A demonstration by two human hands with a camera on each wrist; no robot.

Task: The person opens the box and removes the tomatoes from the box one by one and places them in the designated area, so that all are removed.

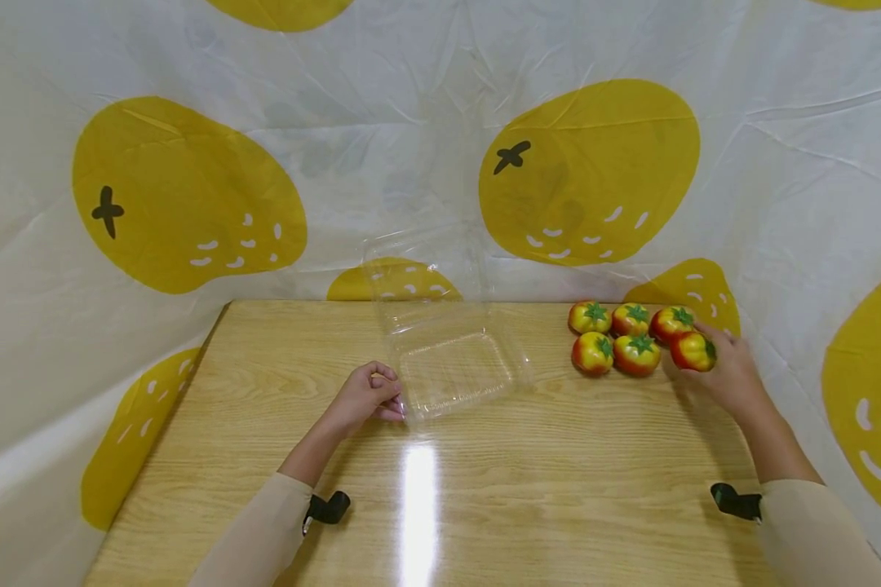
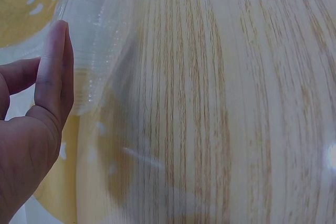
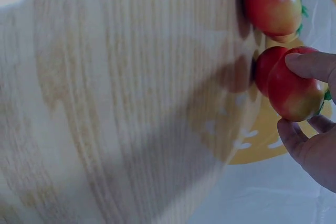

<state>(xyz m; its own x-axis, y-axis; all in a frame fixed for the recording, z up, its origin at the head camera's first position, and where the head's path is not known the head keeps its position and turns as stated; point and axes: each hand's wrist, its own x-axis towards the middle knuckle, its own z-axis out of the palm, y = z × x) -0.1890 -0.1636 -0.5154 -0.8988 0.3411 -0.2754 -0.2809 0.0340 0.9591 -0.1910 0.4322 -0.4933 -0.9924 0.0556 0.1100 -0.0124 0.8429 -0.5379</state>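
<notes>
A clear plastic clamshell box (image 1: 455, 371) lies on the table with its lid (image 1: 429, 273) raised at the back. My left hand (image 1: 370, 393) is at the box's left front corner. Its fingers touch the side wall, looking fairly straight in the left wrist view. At the right, my right hand (image 1: 730, 371) pinches a red and yellow tomato (image 1: 690, 352) between thumb and fingers. The held tomato (image 3: 296, 90) appears tilted, its green leaves turned toward the palm. Several similar tomatoes (image 1: 637, 355) stand in two rows just left of that hand, green tops up.
The wooden table (image 1: 529, 489) ends at the back against a white cloth (image 1: 382, 179) printed with large yellow fruit shapes. Black straps (image 1: 330, 507) sit at both sleeve cuffs. A bright reflection lies on the table in front of the box.
</notes>
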